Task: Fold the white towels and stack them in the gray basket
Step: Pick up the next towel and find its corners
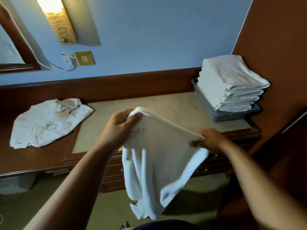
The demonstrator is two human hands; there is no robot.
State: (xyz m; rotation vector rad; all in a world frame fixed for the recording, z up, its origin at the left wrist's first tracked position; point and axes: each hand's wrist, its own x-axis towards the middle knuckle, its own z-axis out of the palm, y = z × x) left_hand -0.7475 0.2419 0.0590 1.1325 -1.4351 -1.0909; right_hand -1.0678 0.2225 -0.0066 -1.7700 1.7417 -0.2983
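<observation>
Both the left hand (119, 125) and right hand (211, 138) pinch a limp white terry towel's (159, 156) top edge mid-fold, likely needing halving next.

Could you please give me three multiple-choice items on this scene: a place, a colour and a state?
1. Where does the gray basket stand?
A. at the right end of the desk
B. on the floor
C. at the desk's left end

2. What colour is the wall behind the desk?
A. green
B. blue
C. yellow

3. How is the held towel handled?
A. flat on the desk
B. gripped by one hand
C. gripped by the left hand and right hand, hanging

Answers: 1 A, it sits far right, holding folded towels; 2 B, the wall is blue; 3 C, both hands grip its top edge.
</observation>
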